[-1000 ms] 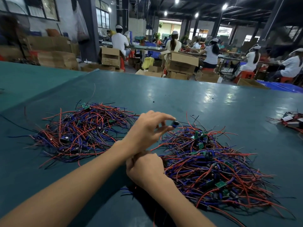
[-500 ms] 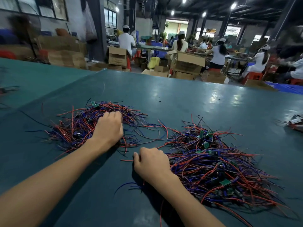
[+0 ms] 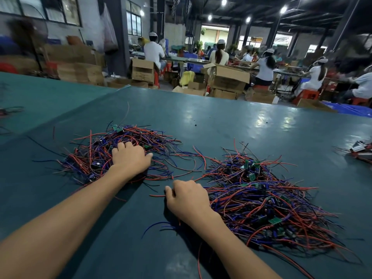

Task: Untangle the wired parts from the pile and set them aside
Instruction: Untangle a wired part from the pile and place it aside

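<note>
Cartons (image 3: 229, 79) beyond right pile (image 3: 261, 198) (workers (image 3: 218, 56) behind)

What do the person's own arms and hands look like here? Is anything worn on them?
The left forearm and the right forearm are bare; no sleeve comes into view. The left hand and the right hand wear no gloves. I see no watch, bracelet or ring, though the fingers are partly hidden.

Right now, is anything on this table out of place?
Only strays: a loose blue wire lies on the table near the right hand, and one red wire curves away beyond the left pile.
</note>
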